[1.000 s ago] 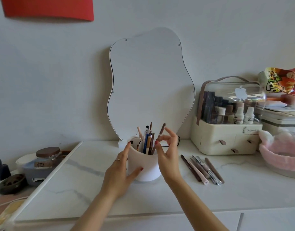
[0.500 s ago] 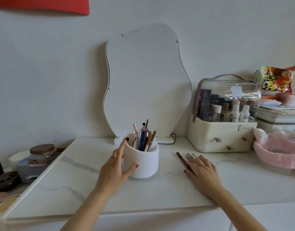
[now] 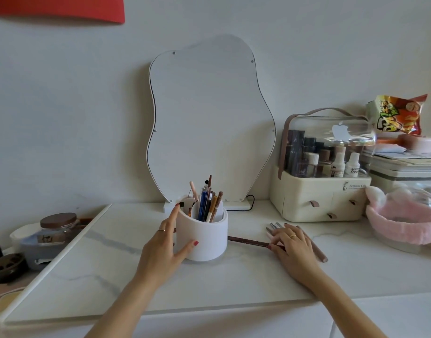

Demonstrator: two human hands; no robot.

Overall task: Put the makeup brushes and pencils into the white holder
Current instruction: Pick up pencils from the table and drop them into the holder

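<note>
The white holder (image 3: 204, 240) stands on the marble tabletop (image 3: 112, 264) with several pencils and brushes (image 3: 209, 203) upright in it. My left hand (image 3: 161, 252) grips its left side, thumb on the front and index finger up at the rim. To the right, my right hand (image 3: 292, 247) lies low on the table and pinches a dark brown pencil (image 3: 248, 241), which lies flat with its far end next to the holder's base. Under and beside that hand lie more pencils: silver tips (image 3: 274, 225) and a brown pencil (image 3: 318, 252).
A wavy mirror (image 3: 209, 118) leans on the wall behind the holder, its cable at the base. A cream cosmetics organizer (image 3: 319, 198) and a pink headband (image 3: 404, 223) sit on the right. A lidded jar (image 3: 56, 230) stands off the left edge.
My right hand dropped a pencil into the holder, went down to the pile on the right and has pulled a dark brown pencil out leftward. My left hand stayed on the holder.
</note>
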